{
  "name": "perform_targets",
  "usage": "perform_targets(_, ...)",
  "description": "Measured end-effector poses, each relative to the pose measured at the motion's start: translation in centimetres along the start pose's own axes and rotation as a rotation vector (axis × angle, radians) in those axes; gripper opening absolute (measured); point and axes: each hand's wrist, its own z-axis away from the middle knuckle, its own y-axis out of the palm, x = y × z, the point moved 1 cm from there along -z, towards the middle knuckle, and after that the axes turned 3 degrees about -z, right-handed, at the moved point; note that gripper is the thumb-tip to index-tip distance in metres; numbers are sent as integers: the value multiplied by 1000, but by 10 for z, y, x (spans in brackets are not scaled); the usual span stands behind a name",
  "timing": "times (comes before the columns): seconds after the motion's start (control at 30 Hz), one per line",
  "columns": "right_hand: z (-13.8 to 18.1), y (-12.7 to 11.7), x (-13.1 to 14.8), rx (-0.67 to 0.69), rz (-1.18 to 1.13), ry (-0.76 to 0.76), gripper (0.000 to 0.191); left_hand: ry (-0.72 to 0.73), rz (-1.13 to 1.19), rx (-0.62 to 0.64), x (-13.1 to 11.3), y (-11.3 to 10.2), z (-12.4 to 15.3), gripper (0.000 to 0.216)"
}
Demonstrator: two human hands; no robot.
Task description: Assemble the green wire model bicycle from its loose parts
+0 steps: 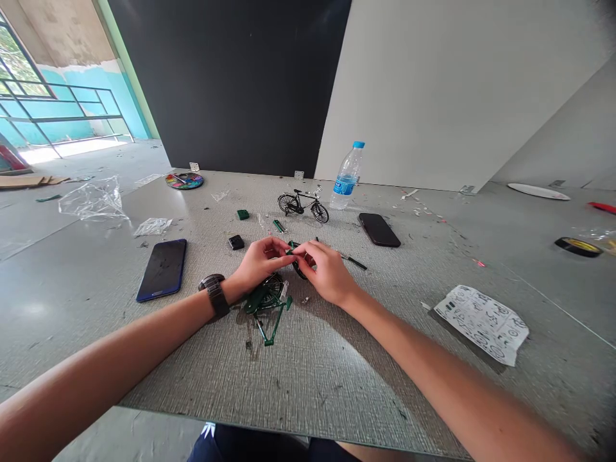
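My left hand and my right hand meet above the middle of the table, fingertips pinched close together. Between them they hold a small green bicycle part with a black toy wheel below it; my fingers cover most of it. Just under my left hand lies a green model bicycle frame, with a dark wheel at its far end. A finished-looking black model bicycle stands upright beyond my hands. Behind my right hand, a thin black-handled tool rests on the table.
Phones lie left and right. A water bottle stands at the back, beside upright panels. A printed instruction sheet is at right. Small green and black blocks, clear plastic and a colourful disc lie leftward.
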Motion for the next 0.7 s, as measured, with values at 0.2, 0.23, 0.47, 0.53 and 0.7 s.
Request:
perform_targets(0.2,0,-2,5,30,23,-37,20,34,57,-70,1,-2,0,37)
perform_targets(0.23,0,-2,5,31,25,-40,22,40,71,-69,0,-1,0,37)
perform_targets(0.47,0,2,-7,-163,0,20,13,37,175,-58,-3,5,1,36)
perform_targets(0.53,0,1,-9,-239,-29,64,16,56,85,-147,-1,3,1,37)
perform_targets(0.7,-1,-2,-7,-368,-162,170,27,76,-55,-307,4,-1,-2,36)
